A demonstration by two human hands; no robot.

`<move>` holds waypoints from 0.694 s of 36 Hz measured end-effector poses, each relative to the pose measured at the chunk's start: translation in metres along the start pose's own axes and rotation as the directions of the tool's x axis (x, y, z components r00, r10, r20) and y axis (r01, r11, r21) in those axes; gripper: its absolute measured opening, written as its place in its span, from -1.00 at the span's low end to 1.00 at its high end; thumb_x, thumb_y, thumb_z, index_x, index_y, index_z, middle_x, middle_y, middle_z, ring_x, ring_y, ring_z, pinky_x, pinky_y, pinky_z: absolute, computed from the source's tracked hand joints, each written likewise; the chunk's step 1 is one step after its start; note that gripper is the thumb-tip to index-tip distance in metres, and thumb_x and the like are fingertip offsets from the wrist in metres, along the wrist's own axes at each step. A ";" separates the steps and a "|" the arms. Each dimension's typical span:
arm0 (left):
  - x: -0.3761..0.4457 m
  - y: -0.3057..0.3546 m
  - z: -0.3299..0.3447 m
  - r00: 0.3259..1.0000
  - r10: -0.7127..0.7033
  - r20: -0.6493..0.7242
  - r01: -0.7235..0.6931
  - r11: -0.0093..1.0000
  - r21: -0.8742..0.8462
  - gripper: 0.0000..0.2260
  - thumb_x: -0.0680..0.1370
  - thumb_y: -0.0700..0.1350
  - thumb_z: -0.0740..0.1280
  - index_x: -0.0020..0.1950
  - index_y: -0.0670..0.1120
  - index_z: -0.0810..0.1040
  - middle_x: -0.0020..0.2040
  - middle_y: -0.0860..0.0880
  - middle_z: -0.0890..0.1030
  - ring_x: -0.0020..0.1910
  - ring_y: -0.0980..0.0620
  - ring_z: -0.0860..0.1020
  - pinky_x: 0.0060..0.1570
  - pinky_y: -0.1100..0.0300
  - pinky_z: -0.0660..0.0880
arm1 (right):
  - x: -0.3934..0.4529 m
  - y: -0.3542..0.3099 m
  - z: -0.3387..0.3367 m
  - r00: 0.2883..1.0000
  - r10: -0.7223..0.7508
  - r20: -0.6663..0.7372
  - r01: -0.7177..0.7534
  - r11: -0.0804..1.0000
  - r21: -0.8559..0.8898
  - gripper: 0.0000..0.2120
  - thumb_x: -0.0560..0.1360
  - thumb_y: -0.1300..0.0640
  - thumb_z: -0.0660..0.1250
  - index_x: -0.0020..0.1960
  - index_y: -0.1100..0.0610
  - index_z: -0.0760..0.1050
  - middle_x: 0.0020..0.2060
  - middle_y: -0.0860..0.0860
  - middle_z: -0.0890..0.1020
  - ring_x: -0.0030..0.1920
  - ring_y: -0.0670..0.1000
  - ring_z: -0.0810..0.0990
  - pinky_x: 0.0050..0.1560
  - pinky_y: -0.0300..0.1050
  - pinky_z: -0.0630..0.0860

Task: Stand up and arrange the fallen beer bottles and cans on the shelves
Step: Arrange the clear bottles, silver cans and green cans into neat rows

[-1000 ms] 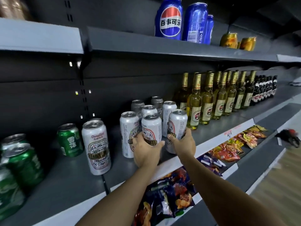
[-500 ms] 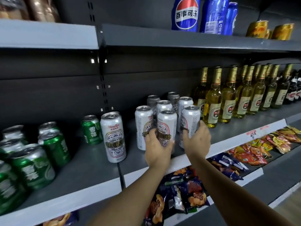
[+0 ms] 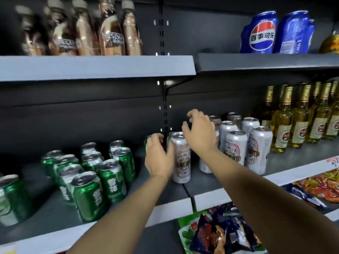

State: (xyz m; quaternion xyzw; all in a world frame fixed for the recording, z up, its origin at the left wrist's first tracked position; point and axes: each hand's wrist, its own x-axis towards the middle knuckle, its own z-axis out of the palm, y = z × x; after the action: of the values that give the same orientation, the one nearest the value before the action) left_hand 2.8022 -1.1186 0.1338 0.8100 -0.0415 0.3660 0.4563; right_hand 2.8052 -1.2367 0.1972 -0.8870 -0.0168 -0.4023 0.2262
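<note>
A lone tall white beer can (image 3: 182, 162) stands upright near the seam of the middle shelf (image 3: 170, 206). Just behind and left of it is a small green can (image 3: 149, 139), mostly hidden by my left hand (image 3: 158, 158), whose fingers curl over its front. My right hand (image 3: 199, 132) hovers above and right of the lone white can with fingers spread, holding nothing. A group of upright white cans (image 3: 236, 147) stands to the right, and several gold-capped beer bottles (image 3: 299, 123) beyond them. Several upright green cans (image 3: 110, 178) fill the left of the shelf.
The upper shelf (image 3: 95, 67) carries brown bottles (image 3: 110, 32) on the left and blue cola cans (image 3: 262, 33) on the right. Snack packets (image 3: 222, 233) lie on the lower shelves. Bare shelf shows between the green cans and the lone white can.
Both hands let go of the front white cans and moved left. The left hand now reaches to the small green can; the right hand is lifted above the lone white can. The view swung left.
</note>
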 end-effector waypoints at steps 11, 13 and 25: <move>0.081 -0.032 0.003 0.935 -0.256 0.243 0.144 0.905 0.400 -0.57 0.55 -0.04 0.34 0.37 -0.13 0.34 0.32 -0.19 0.37 0.33 -0.20 0.33 0.13 -0.02 0.41 | 0.063 -0.006 0.031 0.839 0.303 0.453 -0.268 0.953 -0.140 -0.69 0.55 0.03 0.22 0.17 0.18 0.55 0.18 0.13 0.57 0.15 0.16 0.55 -0.02 -0.10 0.45; 0.090 -0.036 0.011 0.918 -0.278 0.282 0.142 0.896 0.420 -0.51 0.54 -0.04 0.36 0.40 -0.14 0.30 0.36 -0.21 0.33 0.35 -0.23 0.31 0.18 -0.01 0.40 | 0.074 -0.003 0.038 0.804 0.307 0.509 -0.261 0.952 -0.162 -0.65 0.56 0.02 0.22 0.25 0.18 0.52 0.25 0.12 0.54 0.25 0.16 0.51 0.13 -0.08 0.46; 0.135 -0.062 0.037 0.801 -0.431 0.415 0.051 0.741 0.670 -0.15 0.47 0.34 0.30 0.58 -0.01 0.00 0.55 -0.08 0.10 0.51 -0.15 0.16 0.34 -0.09 0.33 | 0.113 0.008 0.090 0.680 0.203 0.704 -0.080 0.976 -0.204 -0.47 0.37 -0.15 0.49 0.19 0.15 0.53 0.18 0.09 0.59 0.19 0.15 0.55 0.17 -0.03 0.51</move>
State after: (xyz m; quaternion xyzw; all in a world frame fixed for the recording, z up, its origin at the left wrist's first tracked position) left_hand 2.9464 -1.0751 0.1635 0.9816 0.0651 0.0467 0.1731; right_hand 2.9471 -1.2234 0.2239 -0.9868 -0.0039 -0.0032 0.1617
